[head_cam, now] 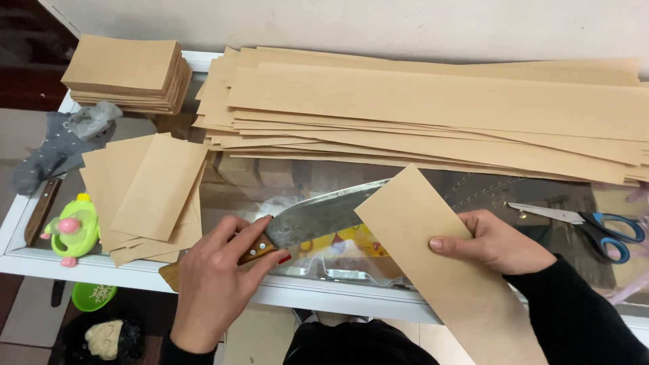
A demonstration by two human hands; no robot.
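Observation:
My left hand [216, 277] grips the wooden handle of a large knife [318, 215], whose wide steel blade lies flat on the glass table top [284, 177] and slides under a brown paper strip [433, 250]. My right hand [493, 240] holds that strip by its right edge, thumb on top; the strip runs diagonally toward me past the table's front edge.
A big pile of long brown paper strips [433, 108] covers the far side. Cut brown sheets [152, 192] lie at the left, a neat stack [125, 73] behind them. Blue-handled scissors [588, 223] rest at the right. A grey cloth [64, 145] and a green toy [73, 228] sit at the left edge.

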